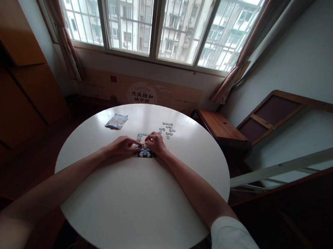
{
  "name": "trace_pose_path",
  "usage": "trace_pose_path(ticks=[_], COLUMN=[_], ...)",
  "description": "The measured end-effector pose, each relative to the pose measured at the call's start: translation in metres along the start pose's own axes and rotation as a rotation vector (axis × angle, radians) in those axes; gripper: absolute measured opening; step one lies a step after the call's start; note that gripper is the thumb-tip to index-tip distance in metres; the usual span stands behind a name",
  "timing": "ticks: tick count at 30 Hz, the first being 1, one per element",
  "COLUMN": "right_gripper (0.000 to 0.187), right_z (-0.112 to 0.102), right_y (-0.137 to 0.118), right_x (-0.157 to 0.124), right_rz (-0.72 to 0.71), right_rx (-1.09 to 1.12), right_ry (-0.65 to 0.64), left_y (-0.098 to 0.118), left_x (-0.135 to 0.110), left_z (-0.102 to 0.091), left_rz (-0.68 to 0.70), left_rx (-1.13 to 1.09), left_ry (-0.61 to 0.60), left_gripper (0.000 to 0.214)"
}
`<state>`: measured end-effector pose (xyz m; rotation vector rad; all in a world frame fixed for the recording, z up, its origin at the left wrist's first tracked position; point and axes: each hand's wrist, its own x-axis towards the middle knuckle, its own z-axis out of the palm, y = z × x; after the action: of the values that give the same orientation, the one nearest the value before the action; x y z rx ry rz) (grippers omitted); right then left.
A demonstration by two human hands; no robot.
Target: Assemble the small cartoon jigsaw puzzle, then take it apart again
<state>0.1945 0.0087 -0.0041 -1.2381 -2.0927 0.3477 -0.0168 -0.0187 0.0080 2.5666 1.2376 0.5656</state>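
A partly assembled jigsaw puzzle (144,153) with a dark blue cartoon picture lies on the white round table (139,198). Its upper part is a frame of joined pieces around a bare gap. My left hand (122,145) rests at the puzzle's left side, index finger stretched out onto the pieces and thumb lower at the edge. Over the right part of the puzzle is my right hand (155,142), its fingers bent and pinched together near the gap. Whatever lies between those fingertips is too small to make out. The right hand hides part of the puzzle.
Loose jigsaw pieces (169,129) are scattered beyond my right hand. A colourful printed packet (117,121) lies at the table's far left. Past the table's right edge stands a wooden chair (221,125); a pale metal rail (288,165) slants nearby. Windows line the far wall.
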Motion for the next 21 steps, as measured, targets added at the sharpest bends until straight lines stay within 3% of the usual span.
trace_pose_path(ticks=[21], right_gripper=[0.025], right_z=[0.0053], right_y=[0.0069], right_x=[0.0033], right_rz=[0.039], right_rx=[0.043], right_ry=[0.043], left_y=[0.0001], left_x=[-0.0003], left_z=[0.0004], left_rz=[-0.025], left_rx=[-0.031], left_ry=[-0.004], left_gripper=[0.046])
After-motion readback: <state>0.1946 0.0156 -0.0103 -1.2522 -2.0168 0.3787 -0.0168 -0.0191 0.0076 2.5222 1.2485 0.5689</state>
